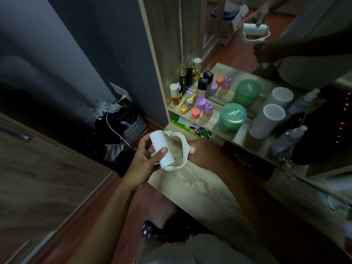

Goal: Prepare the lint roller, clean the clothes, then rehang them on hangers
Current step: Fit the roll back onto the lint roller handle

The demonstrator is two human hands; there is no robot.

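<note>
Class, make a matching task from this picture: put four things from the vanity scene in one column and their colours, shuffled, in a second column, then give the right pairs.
Column 1:
1. lint roller
2. large round jar
3. bottle lying on its side
4. small round cap beside the jar

Column 2:
A. green
B. coral
C. white
D. golden

Pairs: 1-C, 2-A, 3-D, 4-B
</note>
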